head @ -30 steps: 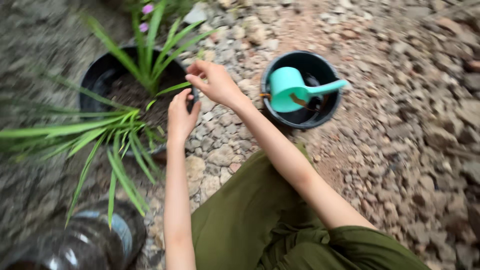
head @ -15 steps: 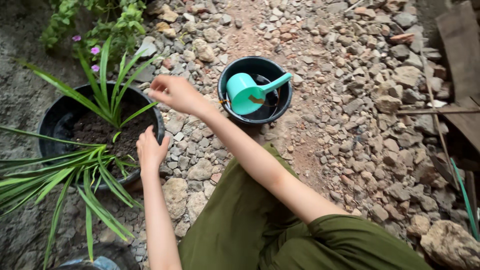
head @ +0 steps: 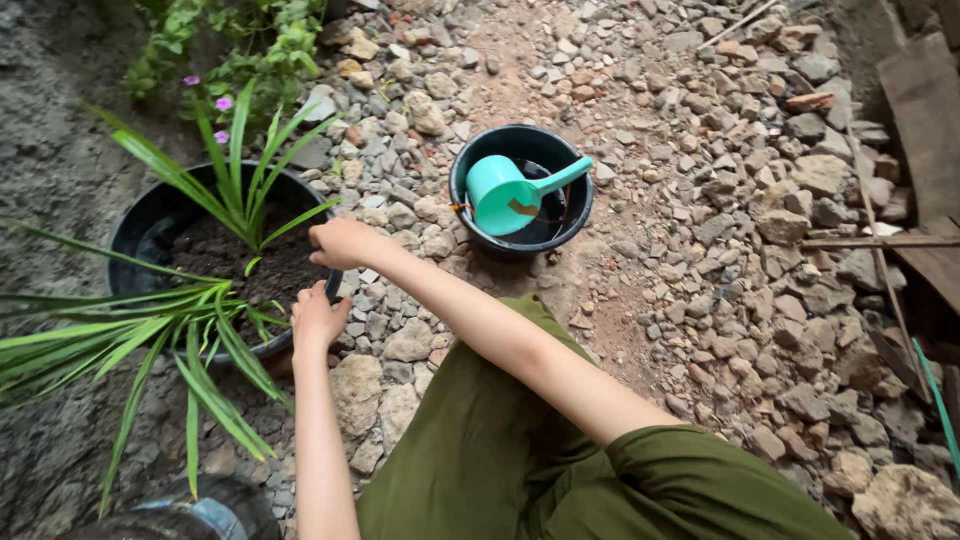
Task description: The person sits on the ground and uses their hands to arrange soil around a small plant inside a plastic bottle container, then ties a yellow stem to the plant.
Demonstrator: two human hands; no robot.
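Observation:
A wide black pot (head: 150,215) filled with dark soil holds long-leaved green plants (head: 240,190). My left hand (head: 316,321) rests on the pot's near right rim, fingers curled over the edge. Just above it, my right hand (head: 340,243) grips the same rim, fingers closed on the edge. Farther right, a small black bucket (head: 577,212) of dark water holds a turquoise scoop (head: 500,195) with its handle pointing up and right.
Loose stones and gravel (head: 720,200) cover the ground. A flowering green plant (head: 230,60) grows behind the pot. Wooden boards (head: 925,130) lie at the right edge. A clear plastic bottle (head: 190,515) sits at the bottom left. My green-trousered knee (head: 560,470) fills the foreground.
My right hand has dropped from above the pot onto its right rim. My left hand stays at the rim. The view has shifted slightly.

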